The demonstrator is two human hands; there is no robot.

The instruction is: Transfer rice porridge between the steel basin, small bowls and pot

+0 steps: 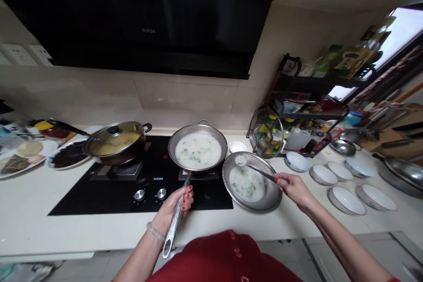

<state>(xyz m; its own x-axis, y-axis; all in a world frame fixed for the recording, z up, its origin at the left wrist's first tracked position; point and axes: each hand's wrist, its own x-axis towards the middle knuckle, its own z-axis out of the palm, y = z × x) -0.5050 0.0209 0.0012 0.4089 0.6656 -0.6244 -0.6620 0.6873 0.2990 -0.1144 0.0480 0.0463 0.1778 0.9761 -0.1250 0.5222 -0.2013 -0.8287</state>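
My left hand [175, 208] is closed round the long metal handle of a steel pan [197, 130] of white porridge with green flecks, which sits on the black stove [109, 185]. My right hand [292, 187] grips a ladle [251, 166] whose bowl hangs over the far rim of a large steel bowl [276, 200]. That bowl stands on the counter right of the stove and holds some of the same porridge.
A lidded pot [114, 141] stands on the left burner, with plates of food [23, 156] further left. Several white bowls [345, 198] stand on the counter at right. A glass lid [266, 134] leans against a rack [307, 110] of bottles. A small white dish [238, 146] sits behind the pan.
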